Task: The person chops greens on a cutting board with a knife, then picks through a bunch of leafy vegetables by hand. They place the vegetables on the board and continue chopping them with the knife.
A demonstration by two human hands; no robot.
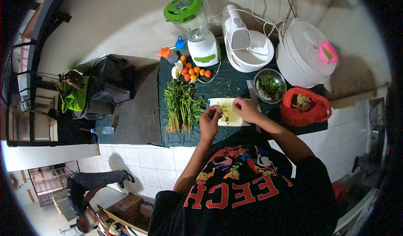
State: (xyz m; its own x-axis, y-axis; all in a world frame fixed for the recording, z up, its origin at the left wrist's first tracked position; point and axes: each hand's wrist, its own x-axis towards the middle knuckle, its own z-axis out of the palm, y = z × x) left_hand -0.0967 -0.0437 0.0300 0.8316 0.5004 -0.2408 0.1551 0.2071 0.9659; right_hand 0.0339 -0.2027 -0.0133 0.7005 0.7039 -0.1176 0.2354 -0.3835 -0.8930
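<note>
My left hand (pixel 210 119) is closed in a pinch on a thin green stem (pixel 221 109) above the left part of a pale cutting board (pixel 238 121). My right hand (pixel 246 110) hovers over the board's right side with its fingers pinched together; what they hold, if anything, is hidden. Some stem bits lie on the board between the hands. Left of the board rest bunches of leafy greens (pixel 184 103), their roots toward me. A steel bowl (pixel 282 78) with plucked green leaves (pixel 268 87) stands beyond my right hand.
A red plastic bag (pixel 304 116) with plant scraps sits at the right, before a large white lidded container (pixel 300 47). Behind stand a white stand mixer (pixel 239 34), a blender (pixel 203 51) and small orange fruits or tomatoes (pixel 192 71). Another person (pixel 84 189) is at lower left.
</note>
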